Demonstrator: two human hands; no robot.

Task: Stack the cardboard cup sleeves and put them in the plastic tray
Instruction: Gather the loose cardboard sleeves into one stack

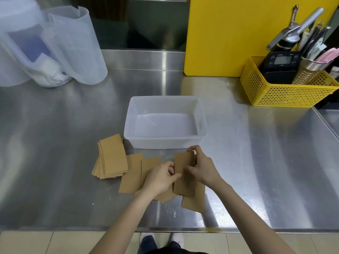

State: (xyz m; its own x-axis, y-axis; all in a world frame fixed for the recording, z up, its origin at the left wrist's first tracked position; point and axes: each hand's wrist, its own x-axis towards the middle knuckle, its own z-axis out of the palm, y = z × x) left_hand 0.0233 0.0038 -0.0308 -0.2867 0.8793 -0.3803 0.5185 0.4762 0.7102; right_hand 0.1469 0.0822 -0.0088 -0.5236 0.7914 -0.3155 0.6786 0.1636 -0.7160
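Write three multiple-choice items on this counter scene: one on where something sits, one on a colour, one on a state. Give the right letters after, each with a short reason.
1. Where does the fanned pile of sleeves lie relative to the plastic tray?
A. Inside it
B. On the counter off its near left corner
C. Behind it, by the wall

2. What colour is the perforated basket at the far right?
A. Yellow
B. Blue
C. Black

3. What is the state of the tray?
A. Full of sleeves
B. Upside down
C. Upright and holding no sleeves

Key:
1 B, the pile rests on the steel counter beside the tray's near left corner.
2 A, its mesh walls are yellow.
3 C, the bare bottom shows, while the left hand and right hand hold a sleeve in front of it.
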